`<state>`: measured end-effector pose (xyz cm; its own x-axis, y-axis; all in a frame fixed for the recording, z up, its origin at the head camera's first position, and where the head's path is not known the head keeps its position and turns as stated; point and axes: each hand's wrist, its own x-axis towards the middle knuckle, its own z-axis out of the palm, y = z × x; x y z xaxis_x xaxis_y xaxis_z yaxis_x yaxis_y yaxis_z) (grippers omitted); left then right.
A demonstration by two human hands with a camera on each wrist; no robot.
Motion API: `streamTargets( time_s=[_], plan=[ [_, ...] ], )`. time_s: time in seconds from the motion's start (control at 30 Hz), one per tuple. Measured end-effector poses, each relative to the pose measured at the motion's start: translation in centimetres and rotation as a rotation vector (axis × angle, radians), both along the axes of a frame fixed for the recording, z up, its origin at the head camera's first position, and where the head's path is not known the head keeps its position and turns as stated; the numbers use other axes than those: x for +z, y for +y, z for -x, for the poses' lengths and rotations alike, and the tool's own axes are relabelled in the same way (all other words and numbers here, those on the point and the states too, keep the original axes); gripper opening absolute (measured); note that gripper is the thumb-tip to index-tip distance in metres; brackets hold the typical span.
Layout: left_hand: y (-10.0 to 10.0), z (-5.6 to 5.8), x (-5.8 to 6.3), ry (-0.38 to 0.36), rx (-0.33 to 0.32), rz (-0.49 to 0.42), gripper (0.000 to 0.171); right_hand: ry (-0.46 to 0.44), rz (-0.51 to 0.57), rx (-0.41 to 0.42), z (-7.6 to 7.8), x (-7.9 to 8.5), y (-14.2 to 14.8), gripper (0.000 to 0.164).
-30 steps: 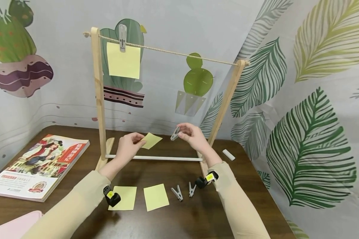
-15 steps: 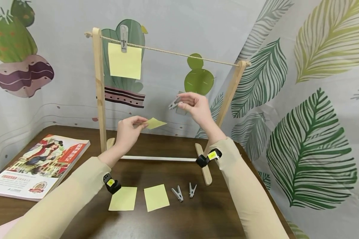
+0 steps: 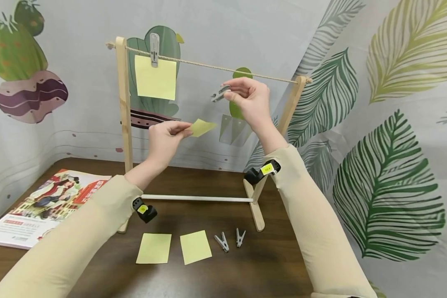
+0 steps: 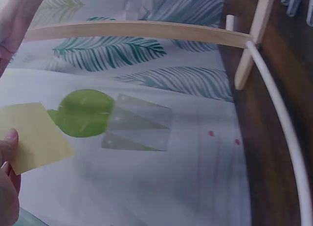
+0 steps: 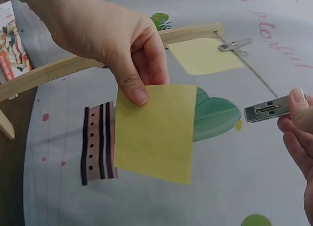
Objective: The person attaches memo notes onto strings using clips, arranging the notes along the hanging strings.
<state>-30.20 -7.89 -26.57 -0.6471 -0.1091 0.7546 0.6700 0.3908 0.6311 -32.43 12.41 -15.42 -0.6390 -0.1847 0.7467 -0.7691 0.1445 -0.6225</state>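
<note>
Between thumb and fingers my left hand (image 3: 166,140) pinches a yellow sticky note (image 5: 155,133) by one edge, below the rope. My right hand (image 3: 251,99) holds a grey clothespin (image 3: 220,93) by its handle end, a little under the rope (image 3: 208,64) and to the right of the note. In the right wrist view the clothespin's nose points toward the rope, apart from it. Another sticky note (image 3: 155,78) hangs near the rope's left end under a second clothespin (image 3: 154,49).
Two sticky notes (image 3: 154,248) (image 3: 195,247) and two clothespins (image 3: 221,242) (image 3: 240,237) lie on the dark table (image 3: 246,269). A wooden frame (image 3: 122,103) with a white crossbar (image 3: 197,198) holds the rope. A magazine (image 3: 48,203) lies at the left.
Both hands have risen from near the crossbar toward the rope, the left with the sticky note and the right with the clothespin. The hanging note has stayed in place.
</note>
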Motion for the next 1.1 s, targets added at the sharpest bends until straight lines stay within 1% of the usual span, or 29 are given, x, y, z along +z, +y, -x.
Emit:
streamTargets(
  time_s=[0.07,0.17,0.27,0.33,0.43,0.6,0.7,0.8,0.97,1.1],
  plan=[
    [0.1,-0.1,0.8,0.006,-0.002,-0.019,0.020,0.004,0.028,0.004,-0.1,0.7,-0.2,0.017],
    [0.1,-0.2,2.1,0.006,-0.006,-0.027,0.022,0.021,0.040,-0.012,-0.2,1.8,-0.6,0.012],
    [0.1,-0.3,3.3,0.004,-0.013,-0.025,0.024,0.006,0.040,-0.024,-0.2,3.2,-1.1,0.009],
    [0.1,-0.3,4.0,0.003,-0.004,-0.014,0.025,0.007,0.029,-0.033,-0.3,4.1,-1.4,0.009],
    [0.1,-0.3,5.0,-0.007,0.028,0.004,0.026,-0.013,0.015,-0.051,-0.2,5.4,-2.0,0.007],
    [0.1,0.0,6.6,-0.051,0.056,-0.008,0.028,-0.016,-0.027,-0.122,0.0,7.1,-2.5,0.005],
    [-0.1,0.3,7.2,-0.075,0.060,-0.024,0.029,-0.040,-0.042,-0.158,0.2,7.7,-2.7,0.005],
    [-0.2,0.5,7.7,-0.085,0.066,-0.026,0.029,-0.084,-0.048,-0.181,0.6,8.1,-2.9,0.005],
    [-0.4,0.8,8.3,-0.100,0.063,-0.041,0.028,-0.177,-0.044,-0.186,1.1,8.7,-3.3,0.005],
    [-0.6,0.8,8.6,-0.124,0.057,-0.070,0.028,-0.230,-0.056,-0.185,1.2,9.2,-3.6,0.006]
  ],
)
